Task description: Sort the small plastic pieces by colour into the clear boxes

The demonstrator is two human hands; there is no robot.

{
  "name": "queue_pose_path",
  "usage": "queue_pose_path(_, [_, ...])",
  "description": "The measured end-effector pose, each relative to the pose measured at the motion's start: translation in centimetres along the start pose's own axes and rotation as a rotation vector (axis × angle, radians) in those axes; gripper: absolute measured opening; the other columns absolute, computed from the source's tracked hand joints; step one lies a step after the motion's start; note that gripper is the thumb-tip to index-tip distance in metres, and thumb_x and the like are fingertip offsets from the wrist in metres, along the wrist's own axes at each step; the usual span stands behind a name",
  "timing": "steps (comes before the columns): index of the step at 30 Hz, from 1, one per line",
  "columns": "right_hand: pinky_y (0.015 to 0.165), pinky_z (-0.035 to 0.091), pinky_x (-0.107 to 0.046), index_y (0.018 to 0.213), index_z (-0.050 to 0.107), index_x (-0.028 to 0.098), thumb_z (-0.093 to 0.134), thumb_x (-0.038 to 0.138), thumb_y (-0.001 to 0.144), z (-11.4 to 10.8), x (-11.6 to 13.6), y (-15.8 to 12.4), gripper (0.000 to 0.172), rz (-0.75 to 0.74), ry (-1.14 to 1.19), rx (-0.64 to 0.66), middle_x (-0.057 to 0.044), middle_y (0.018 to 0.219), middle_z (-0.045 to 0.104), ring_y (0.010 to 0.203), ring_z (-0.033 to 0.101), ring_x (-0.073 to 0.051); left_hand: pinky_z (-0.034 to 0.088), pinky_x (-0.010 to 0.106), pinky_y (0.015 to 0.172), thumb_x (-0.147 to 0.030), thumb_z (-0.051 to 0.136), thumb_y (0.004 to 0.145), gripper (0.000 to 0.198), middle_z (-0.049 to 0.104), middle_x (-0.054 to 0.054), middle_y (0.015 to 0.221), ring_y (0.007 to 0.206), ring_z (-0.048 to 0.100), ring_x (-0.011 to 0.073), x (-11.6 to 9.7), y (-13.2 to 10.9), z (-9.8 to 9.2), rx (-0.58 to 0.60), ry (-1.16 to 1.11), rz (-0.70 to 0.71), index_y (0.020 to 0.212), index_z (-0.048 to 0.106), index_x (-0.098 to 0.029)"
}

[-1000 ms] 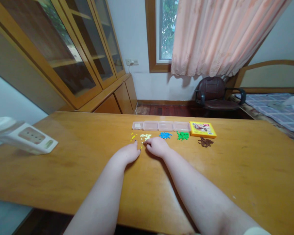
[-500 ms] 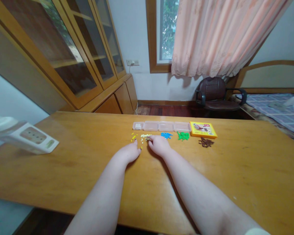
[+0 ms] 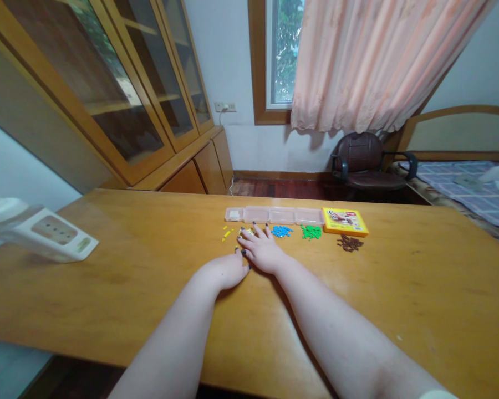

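Note:
My right hand (image 3: 264,250) lies palm down with its fingers spread over a small pile of pale yellow pieces (image 3: 246,231), covering part of it. My left hand (image 3: 229,270) rests on the table just nearer to me, thumb and forefinger apart, its fingertips close to the right thumb. A tiny yellow bit shows by the left forefinger. Beyond the left hand lie a few longer yellow pieces (image 3: 227,235). To the right of the right hand are a pile of blue pieces (image 3: 281,231) and a pile of green pieces (image 3: 311,231).
A row of clear plastic trays (image 3: 281,214) stands behind the piles. At its right end lies a yellow box (image 3: 345,221), with brown pieces (image 3: 350,243) in front. A white-lidded container (image 3: 45,233) is at the left of the wooden table (image 3: 149,299).
My right hand has gone from pinching at the pale pieces to lying spread over them. My left hand has shifted slightly right and towards me, nearer the right hand.

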State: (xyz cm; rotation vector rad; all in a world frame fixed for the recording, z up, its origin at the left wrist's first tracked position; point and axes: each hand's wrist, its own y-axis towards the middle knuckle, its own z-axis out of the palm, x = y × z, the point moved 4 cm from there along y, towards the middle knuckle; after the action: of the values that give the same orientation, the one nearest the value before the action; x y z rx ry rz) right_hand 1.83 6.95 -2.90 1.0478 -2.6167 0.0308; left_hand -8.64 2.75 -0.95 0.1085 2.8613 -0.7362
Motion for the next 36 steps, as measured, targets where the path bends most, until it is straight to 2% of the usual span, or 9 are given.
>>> queue_pose_path(3, [0.109, 0.007, -0.056, 0.125, 0.054, 0.024, 0.039, 0.028, 0.090, -0.5, -0.4, 0.1, 0.038, 0.036, -0.014, -0.083, -0.005, 0.137, 0.047, 0.135, 0.022, -0.027, 0.043, 0.039, 0.093, -0.036, 0.042, 0.083, 0.062, 0.050, 0.024, 0.131, 0.114, 0.055, 0.0321, 1.2, 1.2, -0.2, -0.024, 0.046, -0.101, 0.137, 0.035, -0.005])
queue_pose_path(6, [0.109, 0.009, -0.049, 0.106, 0.065, 0.020, 0.040, 0.021, 0.088, -1.1, -0.8, 0.1, 0.031, 0.085, -0.020, -0.176, -0.007, 0.123, 0.059, 0.129, 0.033, -0.024, 0.044, 0.037, 0.092, -0.033, 0.039, 0.086, 0.055, 0.053, 0.023, 0.128, 0.113, 0.056, 0.0300, 1.9, 2.1, -0.9, -0.141, 0.048, -0.132, 0.134, 0.039, -0.007])
queue_pose_path(9, [0.106, 0.019, -0.042, 0.100, 0.066, 0.018, 0.042, 0.018, 0.085, -1.6, -1.3, 0.2, 0.028, 0.166, -0.013, -0.237, -0.008, 0.111, 0.063, 0.117, 0.043, -0.022, 0.045, 0.037, 0.090, -0.029, 0.036, 0.087, 0.051, 0.056, 0.018, 0.127, 0.110, 0.058, 0.0277, 1.9, 3.0, -1.4, -0.293, 0.033, -0.103, 0.136, 0.038, -0.014])
queue_pose_path(11, [0.100, 0.027, -0.038, 0.099, 0.066, 0.017, 0.042, 0.018, 0.085, -1.8, -1.6, 0.2, 0.027, 0.239, -0.028, -0.235, -0.009, 0.106, 0.064, 0.108, 0.047, -0.022, 0.045, 0.036, 0.089, -0.027, 0.035, 0.087, 0.053, 0.058, 0.015, 0.125, 0.109, 0.059, 0.0258, 2.0, 3.6, -1.4, -0.348, 0.017, -0.091, 0.139, 0.034, -0.018])
queue_pose_path(16, [0.088, 0.034, -0.036, 0.097, 0.065, 0.017, 0.042, 0.020, 0.085, -2.0, -1.9, 0.1, 0.026, 0.372, -0.077, -0.229, -0.012, 0.104, 0.062, 0.101, 0.047, -0.025, 0.044, 0.033, 0.091, -0.023, 0.034, 0.088, 0.050, 0.057, 0.009, 0.128, 0.111, 0.057, 0.0230, 2.2, 4.6, -1.1, -0.359, -0.033, -0.061, 0.137, 0.040, -0.025])
queue_pose_path(20, [0.089, 0.032, -0.036, 0.105, 0.062, 0.017, 0.043, 0.020, 0.085, -1.7, -1.8, 0.2, 0.028, 0.338, -0.052, -0.215, -0.011, 0.106, 0.061, 0.102, 0.046, -0.024, 0.042, 0.033, 0.093, -0.025, 0.033, 0.090, 0.046, 0.058, 0.007, 0.127, 0.111, 0.057, 0.0222, 1.7, 4.5, -1.5, -0.403, -0.049, -0.015, 0.134, 0.044, -0.026])
queue_pose_path(25, [0.092, 0.029, -0.036, 0.113, 0.060, 0.019, 0.041, 0.022, 0.087, -1.3, -1.8, 0.2, 0.033, 0.303, -0.037, -0.200, -0.010, 0.113, 0.060, 0.107, 0.044, -0.024, 0.045, 0.035, 0.088, -0.026, 0.033, 0.089, 0.045, 0.061, 0.007, 0.122, 0.106, 0.060, 0.0236, 0.8, 4.4, -1.5, -0.370, -0.027, 0.014, 0.131, 0.047, -0.029])
queue_pose_path(31, [0.091, 0.029, -0.038, 0.102, 0.065, 0.018, 0.041, 0.022, 0.086, -1.3, -2.0, 0.2, 0.029, 0.343, -0.056, -0.192, -0.011, 0.111, 0.060, 0.105, 0.044, -0.025, 0.045, 0.034, 0.088, -0.022, 0.036, 0.088, 0.042, 0.062, 0.007, 0.122, 0.105, 0.060, 0.0227, 0.8, 4.3, -1.5, -0.406, -0.030, 0.033, 0.126, 0.053, -0.028])
queue_pose_path(36, [0.091, 0.028, -0.038, 0.105, 0.063, 0.018, 0.041, 0.023, 0.087, -1.4, -2.0, 0.1, 0.029, 0.342, -0.066, -0.202, -0.011, 0.113, 0.059, 0.106, 0.043, -0.025, 0.046, 0.034, 0.084, -0.022, 0.039, 0.086, 0.041, 0.065, 0.005, 0.117, 0.100, 0.062, 0.0227, 0.7, 4.6, -1.2, -0.424, -0.010, 0.090, 0.123, 0.053, -0.031])
